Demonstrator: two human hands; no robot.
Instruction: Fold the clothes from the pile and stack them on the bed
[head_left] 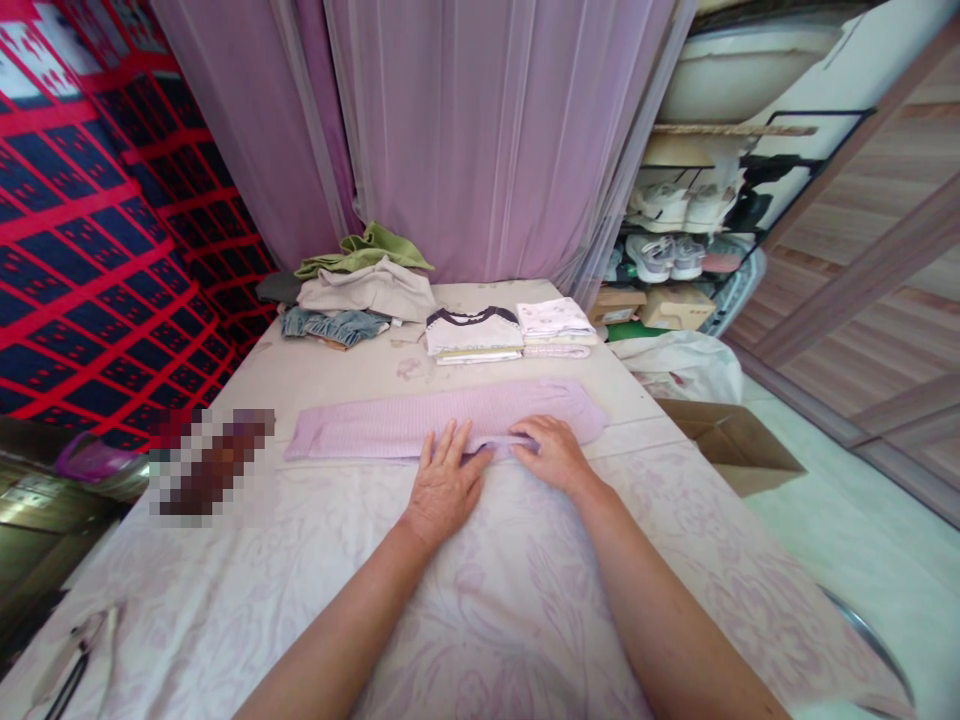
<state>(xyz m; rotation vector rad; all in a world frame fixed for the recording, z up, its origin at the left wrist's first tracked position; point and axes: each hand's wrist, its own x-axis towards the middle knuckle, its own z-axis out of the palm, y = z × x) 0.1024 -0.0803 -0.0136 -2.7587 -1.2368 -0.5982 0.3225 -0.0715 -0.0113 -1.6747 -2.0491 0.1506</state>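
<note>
A pale lilac pair of trousers (375, 425) with fine stripes lies folded lengthwise into a long strip across the bed, its gathered end to the right. My left hand (448, 480) rests flat at its near edge, fingers stretched over the cloth and thumb pointing right. Just right of it, my right hand (551, 452) has its fingers curled on the same near edge, pinching the fabric. A small fold of cloth stands slightly raised between the two hands.
Behind the trousers sit a folded shirt (474, 335) and a small folded stack (556, 325). A loose clothes pile (367, 290) lies back left. Lilac curtains (495, 140) hang behind. A cardboard box (739, 445) and shoe rack (675, 235) stand right; a cable (109, 640) lies front left.
</note>
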